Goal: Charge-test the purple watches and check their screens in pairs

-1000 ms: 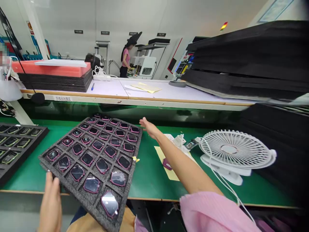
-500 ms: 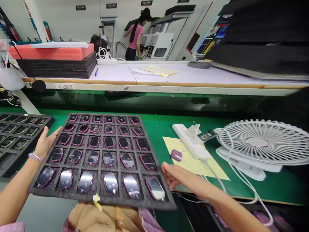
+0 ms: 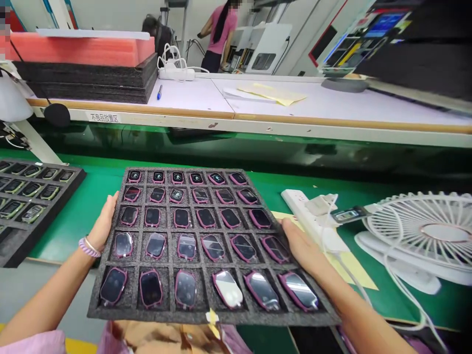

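A dark foam tray (image 3: 167, 275) is held up in front of me, its compartments filled with purple-framed smartwatches (image 3: 182, 218). Several screens in the far row are lit with a watch face. My left hand (image 3: 104, 223) grips the tray's left edge, fingers partly hidden beneath it. On the opposite edge, my right hand (image 3: 299, 241) is closed round the tray's side, with most fingers out of sight. A small yellow tape tab (image 3: 212, 319) sticks out from the near rim.
Another foam tray (image 3: 70, 189) with green-framed watches lies left. To the right are a white power strip (image 3: 313, 221), yellow paper (image 3: 359, 275) and a white fan (image 3: 424, 236). Pink foam (image 3: 84, 49) sits on the shelf behind. A person in pink (image 3: 221, 29) stands farther back.
The tray, held in both hands, has shifted to the right in view. My right hand now wraps the tray's edge farther along. The view has turned a little.
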`<state>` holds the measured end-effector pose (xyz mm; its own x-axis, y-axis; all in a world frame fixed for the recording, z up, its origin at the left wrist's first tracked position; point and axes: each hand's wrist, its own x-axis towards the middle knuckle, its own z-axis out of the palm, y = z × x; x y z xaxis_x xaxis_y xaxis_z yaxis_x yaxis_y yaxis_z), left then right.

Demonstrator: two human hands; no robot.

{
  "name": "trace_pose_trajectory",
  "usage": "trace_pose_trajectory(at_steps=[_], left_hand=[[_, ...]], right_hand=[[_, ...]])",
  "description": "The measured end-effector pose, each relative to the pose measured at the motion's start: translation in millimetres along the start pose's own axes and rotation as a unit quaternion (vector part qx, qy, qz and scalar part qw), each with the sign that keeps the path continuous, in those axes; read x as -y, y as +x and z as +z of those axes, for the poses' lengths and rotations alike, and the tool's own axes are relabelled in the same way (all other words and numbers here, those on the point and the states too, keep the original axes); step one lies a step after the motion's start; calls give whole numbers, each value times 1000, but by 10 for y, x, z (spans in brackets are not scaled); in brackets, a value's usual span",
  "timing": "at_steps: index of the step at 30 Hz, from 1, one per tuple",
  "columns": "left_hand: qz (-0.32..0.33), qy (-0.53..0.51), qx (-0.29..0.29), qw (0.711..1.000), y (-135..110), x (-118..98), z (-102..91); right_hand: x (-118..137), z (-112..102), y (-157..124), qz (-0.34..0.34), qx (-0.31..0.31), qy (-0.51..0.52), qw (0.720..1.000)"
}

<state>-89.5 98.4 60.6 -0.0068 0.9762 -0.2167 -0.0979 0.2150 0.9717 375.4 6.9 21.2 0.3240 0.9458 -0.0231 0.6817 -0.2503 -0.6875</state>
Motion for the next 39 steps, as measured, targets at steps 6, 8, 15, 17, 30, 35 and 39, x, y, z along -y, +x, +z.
trace_pose_trajectory(at_steps=[6,8,15,17,30,35,39], left_hand=[[204,505,-60,837,612,-359,74],[164,627,-82,757,817,-530,260],[123,694,-73,706,965,-569,658],[134,667,-75,729,948,-517,629],[154,278,102,943,674,-924,1228],[158,168,116,966,335,-794,1514],[250,243,85,933,167,-475,1480]], right_hand=[[701,-289,460,-141,-36,-186,972],[1195,-113,709,-273,3,-164,948],[2628,1190,1348,-318,208,-228,896],[2759,1373,1406,-296,215,-241,899],[2453,1076,1151,-262,177,86,945],[1942,691,793,-53,279,468,837],[1674,645,458,2,349,598,722]])
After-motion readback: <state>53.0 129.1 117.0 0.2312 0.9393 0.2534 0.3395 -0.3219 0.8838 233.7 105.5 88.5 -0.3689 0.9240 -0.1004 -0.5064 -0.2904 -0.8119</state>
